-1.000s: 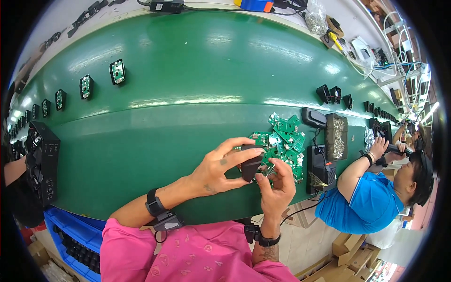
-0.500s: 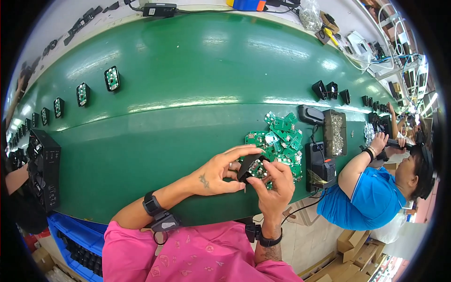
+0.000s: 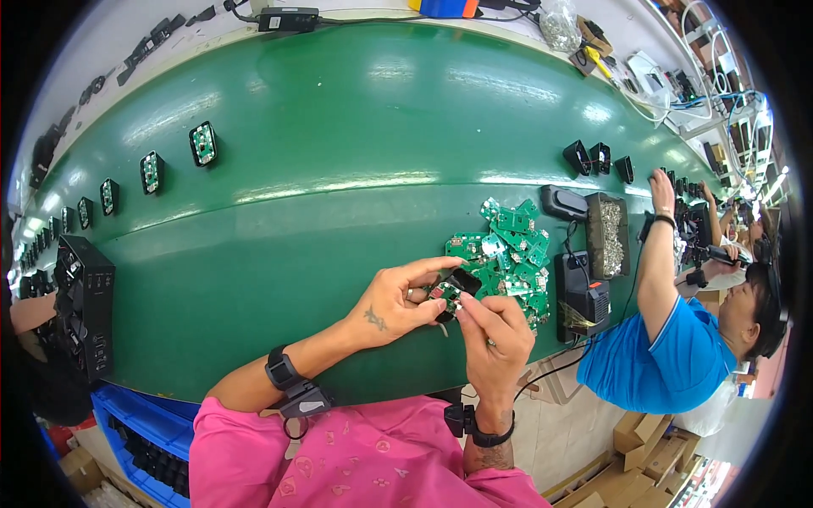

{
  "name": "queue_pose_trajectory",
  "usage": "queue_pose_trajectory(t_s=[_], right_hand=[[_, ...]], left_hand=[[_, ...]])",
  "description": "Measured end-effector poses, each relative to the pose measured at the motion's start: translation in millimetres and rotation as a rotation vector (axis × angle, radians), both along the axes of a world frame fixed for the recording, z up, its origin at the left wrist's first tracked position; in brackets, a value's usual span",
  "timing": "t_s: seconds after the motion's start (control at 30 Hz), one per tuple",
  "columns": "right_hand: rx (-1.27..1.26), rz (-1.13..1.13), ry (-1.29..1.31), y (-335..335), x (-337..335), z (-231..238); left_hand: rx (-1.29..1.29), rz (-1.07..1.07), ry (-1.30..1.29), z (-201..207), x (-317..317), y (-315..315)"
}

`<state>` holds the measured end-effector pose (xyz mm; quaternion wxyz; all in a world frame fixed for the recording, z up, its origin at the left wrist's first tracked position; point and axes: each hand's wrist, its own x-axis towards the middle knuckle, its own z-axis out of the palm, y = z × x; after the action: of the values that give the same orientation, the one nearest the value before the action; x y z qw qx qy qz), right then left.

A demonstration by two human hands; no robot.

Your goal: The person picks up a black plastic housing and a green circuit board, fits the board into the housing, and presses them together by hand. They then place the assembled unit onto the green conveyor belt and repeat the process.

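Note:
In front of me my left hand [image 3: 395, 298] is closed around a small black plastic housing [image 3: 465, 281], its thumb against a green circuit board [image 3: 448, 293]. The board sits tilted at the housing's opening; whether any part is seated inside I cannot tell. My right hand [image 3: 498, 332] pinches the board's right edge between thumb and fingertips. Just beyond my hands lies a loose pile of green circuit boards [image 3: 513, 245], some with metal connectors. Both wrists carry black strapped devices.
Housings with boards [image 3: 203, 145] stand in a row at far left. Right of the pile are a metal-filled tray [image 3: 607, 237] and a black boxy device [image 3: 584, 292]. A co-worker in blue [image 3: 669, 356] sits at right. A black box [image 3: 85, 309] stands left, above a blue crate [image 3: 140, 440].
My hands have turned the housing so its opening faces upward, and the board now tilts lower and left. The co-worker's arm has stretched forward toward the black housings on the right.

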<state>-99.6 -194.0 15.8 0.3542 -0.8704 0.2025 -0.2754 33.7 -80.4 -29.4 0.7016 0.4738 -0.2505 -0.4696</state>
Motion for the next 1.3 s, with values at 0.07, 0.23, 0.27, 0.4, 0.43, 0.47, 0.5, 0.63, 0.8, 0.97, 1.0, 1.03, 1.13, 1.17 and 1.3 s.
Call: queue_pose_trajectory(t_s=[0.07,0.23,0.27,0.4,0.43,0.47,0.5,0.63,0.8,0.97,1.0,1.03,1.13,1.17,1.3], right_hand=[[-0.067,0.047,-0.039,-1,6,1],[-0.007,0.047,-0.061,2,10,-2],[0.013,0.037,-0.073,3,11,-2],[0.012,0.006,-0.075,8,11,-7],[0.007,-0.031,-0.061,10,11,-8],[0.003,-0.068,-0.046,10,10,-9],[0.002,-0.065,-0.047,10,10,-10],[0.119,-0.074,0.056,4,6,-10],[0.341,0.008,0.196,-6,6,-7],[0.502,-0.006,0.218,-10,6,-9],[0.501,-0.008,0.218,-11,6,-10],[0.498,0.007,0.223,-12,5,-12],[0.519,0.036,0.241,-17,4,-12],[0.542,0.052,0.254,-18,4,-11],[0.795,0.048,0.25,-19,4,-7]], left_hand=[[-0.02,0.042,-0.019,-3,-2,-1],[-0.018,0.024,-0.172,-13,-3,-3],[-0.018,0.025,-0.171,-13,-3,-3],[-0.041,0.065,-0.129,-9,-6,-4],[-0.052,0.09,-0.111,-8,-6,-4],[-0.053,0.092,-0.112,-7,-6,-4],[-0.045,0.125,-0.104,-7,-6,-4],[-0.02,0.203,-0.078,-4,-8,-5],[-0.015,0.19,-0.137,-13,-7,-3],[0.018,0.088,-0.146,-7,-2,-1],[0.052,0.081,-0.222,-5,-1,-1],[0.088,0.075,-0.299,-4,-1,-1],[0.056,0.103,-0.396,1,-2,-1],[0.056,0.103,-0.396,0,-2,-1],[-0.005,0.187,-0.621,-3,-5,0]])
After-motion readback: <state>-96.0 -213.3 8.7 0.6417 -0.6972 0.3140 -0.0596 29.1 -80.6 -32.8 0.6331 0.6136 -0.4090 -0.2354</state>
